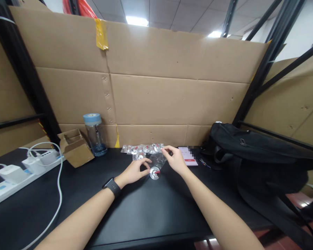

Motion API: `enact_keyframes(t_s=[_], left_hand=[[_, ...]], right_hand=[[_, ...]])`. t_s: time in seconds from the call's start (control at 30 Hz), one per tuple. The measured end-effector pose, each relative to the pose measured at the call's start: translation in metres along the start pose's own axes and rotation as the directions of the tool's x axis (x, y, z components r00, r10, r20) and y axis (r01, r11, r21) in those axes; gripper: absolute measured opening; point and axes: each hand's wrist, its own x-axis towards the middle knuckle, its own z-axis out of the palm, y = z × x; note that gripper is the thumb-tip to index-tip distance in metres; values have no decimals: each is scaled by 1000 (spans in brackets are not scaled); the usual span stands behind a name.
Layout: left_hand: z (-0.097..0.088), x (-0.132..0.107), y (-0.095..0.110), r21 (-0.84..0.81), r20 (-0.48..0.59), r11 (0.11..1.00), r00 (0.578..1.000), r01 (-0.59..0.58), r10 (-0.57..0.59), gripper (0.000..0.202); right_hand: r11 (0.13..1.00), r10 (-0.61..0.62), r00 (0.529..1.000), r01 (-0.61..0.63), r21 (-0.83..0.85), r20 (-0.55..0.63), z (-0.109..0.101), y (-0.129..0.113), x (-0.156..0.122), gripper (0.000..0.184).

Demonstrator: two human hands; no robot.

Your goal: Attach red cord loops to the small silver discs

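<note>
A small round silvery disc with a red piece on it [154, 173] lies on the black table in front of me. My left hand [136, 170] is just left of it, thumb and fingers apart, the thumb tip at the disc's edge. A clear plastic bag [158, 159] spreads above the disc. My right hand [175, 159] pinches the bag's upper right corner between thumb and fingers. Behind my hands is a row of similar bagged discs [146, 149], also silvery with red parts. One more bagged disc [140, 156] sits close to my left fingers.
A phone [187, 156] lies right of my right hand, before a black bag [261, 152]. To the left are a bottle with a blue lid [95, 135], an open cardboard box [77, 149] and a power strip [18, 180] with a white cable. A cardboard wall [172, 97] closes the back.
</note>
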Motion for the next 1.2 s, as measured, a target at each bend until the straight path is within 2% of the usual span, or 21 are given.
enact_keyframes(t_s=[0.1,0.17,0.33,0.4,0.5,0.67,0.8,0.87,0.93,1.03,1.1,1.13,1.2], left_hand=[[0,2,1,-71,-78,997,997,9,-14,38],[1,5,1,-177,-120,984,992,19,-41,45],[6,10,4,-507,-154,860,975,58,-157,61],[7,11,8,-573,-185,818,964,50,-189,65],[4,10,16,-596,-222,802,953,37,-208,69],[-10,5,23,-551,-140,831,972,79,-186,68],[-19,2,20,-482,-146,876,985,11,-93,67],[-21,1,19,-388,-118,922,992,-4,-45,58],[-23,1,18,-277,-83,961,996,6,-30,41],[-34,3,12,-143,-53,989,997,40,-48,24],[-49,2,3,-59,-113,990,985,125,-131,24],[-59,1,-4,8,-170,977,963,214,-209,25],[-81,-4,-20,186,-320,887,879,423,-352,24]], right_hand=[[998,29,998,-26,53,-47,0,2,1,29],[991,60,997,-53,120,-58,4,4,0,30],[918,161,986,-136,372,-35,15,4,-4,36],[890,192,981,-170,423,-11,18,1,-5,37],[865,207,978,-196,461,27,19,-4,-7,37],[887,178,979,-205,413,102,18,-8,-10,36],[947,111,960,-180,267,256,19,-9,-15,53],[968,79,949,-146,204,306,20,-10,-17,50],[981,56,942,-113,156,332,22,-10,-18,45],[997,32,954,-53,62,298,23,-9,-18,41],[1000,15,966,-14,-5,257,22,-7,-17,36],[999,5,970,3,-34,243,21,-5,-16,32],[995,-21,970,43,-89,243,19,0,-16,26]])
